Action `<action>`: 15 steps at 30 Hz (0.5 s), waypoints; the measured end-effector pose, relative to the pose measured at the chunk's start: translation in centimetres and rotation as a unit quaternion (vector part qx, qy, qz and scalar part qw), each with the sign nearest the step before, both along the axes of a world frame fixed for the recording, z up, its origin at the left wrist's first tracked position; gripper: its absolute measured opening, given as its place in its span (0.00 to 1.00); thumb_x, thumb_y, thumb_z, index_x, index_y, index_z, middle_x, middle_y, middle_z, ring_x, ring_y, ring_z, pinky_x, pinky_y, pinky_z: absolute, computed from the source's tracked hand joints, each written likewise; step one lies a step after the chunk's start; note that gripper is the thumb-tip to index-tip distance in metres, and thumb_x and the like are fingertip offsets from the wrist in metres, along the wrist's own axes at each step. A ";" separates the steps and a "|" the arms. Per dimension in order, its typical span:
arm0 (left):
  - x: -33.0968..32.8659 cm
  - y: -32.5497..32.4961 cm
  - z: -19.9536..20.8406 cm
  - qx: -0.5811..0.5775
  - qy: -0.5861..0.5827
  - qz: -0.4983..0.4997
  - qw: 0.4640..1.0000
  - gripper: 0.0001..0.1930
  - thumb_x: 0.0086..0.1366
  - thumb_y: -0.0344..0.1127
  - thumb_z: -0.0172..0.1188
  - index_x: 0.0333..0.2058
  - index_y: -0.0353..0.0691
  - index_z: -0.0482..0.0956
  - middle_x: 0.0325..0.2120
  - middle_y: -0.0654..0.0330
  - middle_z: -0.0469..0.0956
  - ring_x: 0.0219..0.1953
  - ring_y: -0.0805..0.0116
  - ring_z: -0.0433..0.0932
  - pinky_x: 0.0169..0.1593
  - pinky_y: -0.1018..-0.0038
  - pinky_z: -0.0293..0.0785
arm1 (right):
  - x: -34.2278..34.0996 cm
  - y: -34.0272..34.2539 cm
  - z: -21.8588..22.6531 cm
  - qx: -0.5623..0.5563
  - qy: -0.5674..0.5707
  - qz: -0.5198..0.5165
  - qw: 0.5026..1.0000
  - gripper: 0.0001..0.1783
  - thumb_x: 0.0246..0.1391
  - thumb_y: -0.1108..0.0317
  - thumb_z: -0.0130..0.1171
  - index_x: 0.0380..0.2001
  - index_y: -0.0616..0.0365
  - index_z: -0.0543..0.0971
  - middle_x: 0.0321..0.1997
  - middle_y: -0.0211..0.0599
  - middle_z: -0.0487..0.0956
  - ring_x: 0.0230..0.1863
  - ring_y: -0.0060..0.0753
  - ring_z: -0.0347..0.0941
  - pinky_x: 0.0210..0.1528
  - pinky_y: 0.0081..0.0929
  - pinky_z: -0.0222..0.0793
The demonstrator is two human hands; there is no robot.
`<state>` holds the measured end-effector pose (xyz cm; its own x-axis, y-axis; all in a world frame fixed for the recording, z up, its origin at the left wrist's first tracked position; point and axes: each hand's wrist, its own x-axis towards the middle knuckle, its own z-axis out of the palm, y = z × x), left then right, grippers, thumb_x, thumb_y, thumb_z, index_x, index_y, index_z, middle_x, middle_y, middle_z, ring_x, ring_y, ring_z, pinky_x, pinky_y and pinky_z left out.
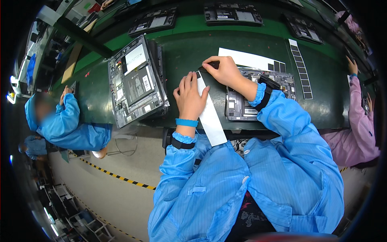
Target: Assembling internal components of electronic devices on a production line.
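My left hand (pixel 189 94) lies with its fingers stretched out over the upper part of a white strip of backing paper (pixel 213 126), which hangs past the bench's near edge. Pinched in my right hand (pixel 227 72) is a slim dark tool (pixel 202 68), perhaps tweezers, its tip close to the strip's far end. Under my right forearm sits an opened laptop base (pixel 238 105) with bare internals. Behind it lies a wider white sheet (pixel 242 57) with a few black patches at its right end. To the left, a tilted stack of opened laptop bases (pixel 121 94) shows batteries and boards.
Further right is a strip of black square stickers (pixel 300 68). More opened laptop bases (pixel 233 14) rest along the far green belt. A person in blue (pixel 68 119) sits at the left; another in pink (pixel 356 129) works at the right.
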<state>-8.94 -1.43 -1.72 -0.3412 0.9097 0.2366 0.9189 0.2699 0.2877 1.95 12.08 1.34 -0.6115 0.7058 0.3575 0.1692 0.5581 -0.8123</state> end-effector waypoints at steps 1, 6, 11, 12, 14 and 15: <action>0.0 0.0 -0.1 0.000 -0.001 -0.001 1.000 0.33 0.62 0.52 0.55 0.62 0.40 0.62 0.62 0.57 0.62 0.65 0.59 0.56 0.60 0.53 0.52 | 0.0 0.0 0.1 -0.006 -0.008 -0.006 1.000 0.12 0.50 0.65 0.61 0.32 0.63 0.83 0.28 0.46 0.83 0.31 0.40 0.82 0.37 0.27 0.76; -0.1 0.0 -0.3 0.004 -0.004 -0.004 1.000 0.34 0.62 0.52 0.54 0.62 0.40 0.62 0.62 0.57 0.61 0.65 0.59 0.56 0.60 0.53 0.52 | 0.1 0.2 0.0 0.014 -0.056 0.004 0.998 0.14 0.50 0.61 0.61 0.31 0.62 0.83 0.28 0.47 0.82 0.30 0.42 0.81 0.37 0.27 0.76; 0.0 0.0 -0.4 0.030 0.027 -0.003 0.999 0.33 0.61 0.51 0.57 0.59 0.38 0.65 0.60 0.57 0.63 0.63 0.60 0.58 0.59 0.56 0.54 | 0.0 0.1 0.1 0.015 -0.053 -0.009 0.998 0.15 0.50 0.60 0.61 0.30 0.62 0.83 0.27 0.47 0.82 0.29 0.42 0.81 0.36 0.28 0.76; -0.2 0.1 -0.4 0.030 0.026 -0.002 0.999 0.33 0.61 0.51 0.57 0.59 0.38 0.65 0.60 0.57 0.63 0.63 0.60 0.58 0.59 0.56 0.54 | -0.2 0.2 0.3 0.017 -0.058 -0.011 0.998 0.14 0.50 0.60 0.62 0.30 0.63 0.83 0.27 0.47 0.82 0.29 0.42 0.81 0.36 0.28 0.75; -0.2 0.1 -0.3 0.031 0.026 0.000 0.999 0.33 0.60 0.51 0.57 0.59 0.38 0.65 0.60 0.57 0.63 0.63 0.60 0.58 0.59 0.56 0.54 | 0.0 0.1 0.1 -0.001 -0.063 -0.010 0.998 0.14 0.50 0.60 0.62 0.30 0.63 0.83 0.26 0.48 0.82 0.28 0.42 0.81 0.35 0.28 0.75; -0.1 0.1 -0.4 0.015 0.013 -0.001 1.000 0.33 0.61 0.52 0.56 0.61 0.39 0.63 0.61 0.57 0.62 0.64 0.59 0.57 0.60 0.55 0.53 | 0.0 0.1 0.1 -0.018 -0.068 -0.010 0.997 0.14 0.50 0.61 0.62 0.30 0.63 0.83 0.26 0.48 0.82 0.28 0.42 0.81 0.35 0.28 0.75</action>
